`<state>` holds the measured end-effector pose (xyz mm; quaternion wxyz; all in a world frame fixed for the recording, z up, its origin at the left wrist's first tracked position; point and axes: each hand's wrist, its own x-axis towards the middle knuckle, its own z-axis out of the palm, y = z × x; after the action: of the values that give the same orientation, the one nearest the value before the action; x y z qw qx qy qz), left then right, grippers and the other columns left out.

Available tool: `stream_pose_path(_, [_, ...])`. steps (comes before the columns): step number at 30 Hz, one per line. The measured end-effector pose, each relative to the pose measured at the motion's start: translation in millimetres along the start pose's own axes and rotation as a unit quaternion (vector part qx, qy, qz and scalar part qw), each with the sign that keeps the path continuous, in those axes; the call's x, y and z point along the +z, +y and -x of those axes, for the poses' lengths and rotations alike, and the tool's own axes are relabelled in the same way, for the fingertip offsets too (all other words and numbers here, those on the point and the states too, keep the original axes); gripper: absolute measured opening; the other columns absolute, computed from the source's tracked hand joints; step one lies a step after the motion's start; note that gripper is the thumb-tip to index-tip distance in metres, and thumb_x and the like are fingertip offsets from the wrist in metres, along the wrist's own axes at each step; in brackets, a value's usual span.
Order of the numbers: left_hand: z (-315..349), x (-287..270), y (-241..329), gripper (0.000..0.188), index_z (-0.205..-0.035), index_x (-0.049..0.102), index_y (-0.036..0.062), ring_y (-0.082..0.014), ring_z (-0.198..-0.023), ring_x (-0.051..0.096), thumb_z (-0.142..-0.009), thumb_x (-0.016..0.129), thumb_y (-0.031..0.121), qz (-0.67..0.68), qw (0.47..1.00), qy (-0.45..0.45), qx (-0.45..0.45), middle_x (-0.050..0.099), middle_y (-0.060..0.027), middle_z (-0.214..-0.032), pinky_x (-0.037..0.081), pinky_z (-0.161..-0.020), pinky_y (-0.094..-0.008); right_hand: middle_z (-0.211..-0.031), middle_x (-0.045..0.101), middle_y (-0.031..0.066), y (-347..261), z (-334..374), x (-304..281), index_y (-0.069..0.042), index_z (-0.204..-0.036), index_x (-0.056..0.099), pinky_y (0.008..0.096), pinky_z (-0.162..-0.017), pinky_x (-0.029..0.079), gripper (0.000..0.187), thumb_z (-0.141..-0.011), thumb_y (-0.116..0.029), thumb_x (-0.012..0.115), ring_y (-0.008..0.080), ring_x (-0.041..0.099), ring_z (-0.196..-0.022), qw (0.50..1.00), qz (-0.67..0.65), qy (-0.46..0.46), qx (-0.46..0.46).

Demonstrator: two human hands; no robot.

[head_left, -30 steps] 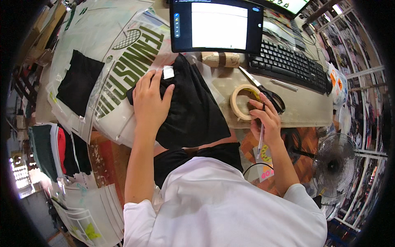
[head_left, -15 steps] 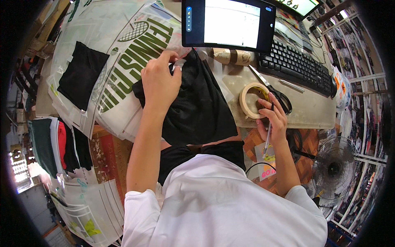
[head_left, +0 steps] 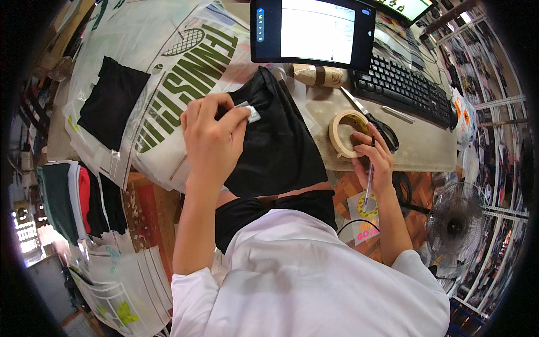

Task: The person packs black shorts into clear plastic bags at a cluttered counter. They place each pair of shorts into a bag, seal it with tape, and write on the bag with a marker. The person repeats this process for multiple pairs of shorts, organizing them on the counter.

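A black garment (head_left: 281,151) lies at the person's (head_left: 314,269) 12 o'clock, along the near edge of the table (head_left: 418,160). I see the left hand (head_left: 212,132) pinching its white tag (head_left: 254,114) between thumb and forefinger. The right hand (head_left: 376,164) has its fingers curled round 1 slanting pen (head_left: 368,188); whether they also touch the tape roll (head_left: 336,136), I cannot tell. From the garment, that roll sits at 3 o'clock, a tablet (head_left: 317,28) at 1 o'clock, a fan (head_left: 455,224) at 4 o'clock.
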<state>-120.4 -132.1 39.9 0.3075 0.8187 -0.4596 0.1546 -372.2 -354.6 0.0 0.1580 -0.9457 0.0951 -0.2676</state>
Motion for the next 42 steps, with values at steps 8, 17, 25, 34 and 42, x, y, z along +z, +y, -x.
stream_pose_path(8, [14.6,7.1,1.8,0.018,-0.097,0.071,0.0066,-0.0271,-0.091,0.055,-0.08,0.066,0.01,0.013,0.999,-0.037,-0.034,0.062,-0.0092,-0.101,0.042,-0.087,-0.0374,-0.104,0.067,0.0133,-16.7,-12.7,-18.3,-0.003,-0.094,0.062,0.0428,-0.094,0.047,0.027,-0.069,0.001,0.074,0.0386,0.057,-0.116,0.998,-0.059,-0.013,-0.009])
stream_pose_path(17, [7.7,7.7,104.3,0.024,-0.086,0.061,0.0014,-0.0308,-0.09,0.054,-0.081,0.071,0.024,0.227,0.97,-0.085,0.016,0.057,-0.0133,-0.096,0.044,-0.08,-0.0395,-0.077,0.059,0.0061,-57.5,-39.0,-43.6,-0.007,-0.094,0.064,0.0377,-0.071,0.044,0.025,-0.071,-0.007,0.074,0.0267,0.055,-0.073,0.999,-0.045,0.004,-0.004])
stream_pose_path(25, [14.1,7.9,119.9,0.009,-0.085,0.059,-0.003,-0.0205,-0.077,0.063,-0.088,0.062,0.005,0.324,0.943,-0.073,-0.005,0.061,-0.0148,-0.105,0.05,-0.067,-0.0295,-0.083,0.063,0.0107,-60.2,-34.8,-47.5,-0.005,-0.094,0.063,0.0377,-0.069,0.045,0.024,-0.072,-0.006,0.073,0.0287,0.06,-0.073,0.99,-0.118,-0.046,0.063])
stream_pose_path(34, [23.2,5.4,97.6,0.008,-0.094,0.056,-0.0014,-0.0178,-0.091,0.067,-0.095,0.055,0.007,0.606,0.757,-0.134,-0.203,0.06,-0.0162,-0.12,0.054,-0.08,-0.0276,-0.087,0.062,0.0161,26.1,-8.6,-48.5,-0.004,-0.092,0.058,0.0428,-0.071,0.048,0.016,-0.081,-0.007,0.068,0.0377,0.06,-0.081,0.978,0.039,-0.05,0.197])
stream_pose_path(42, [10.6,19.9,97.2,0.01,-0.091,0.053,-0.0036,-0.0163,-0.092,0.065,-0.095,0.053,0.006,0.642,0.723,-0.096,-0.237,0.058,-0.0178,-0.121,0.052,-0.085,-0.029,-0.071,0.053,0.0133,4.3,18.9,-82.0,-0.002,-0.078,0.044,0.0385,-0.059,0.045,0.027,-0.075,-0.004,0.071,0.0277,0.058,-0.066,0.934,0.006,-0.221,0.28])
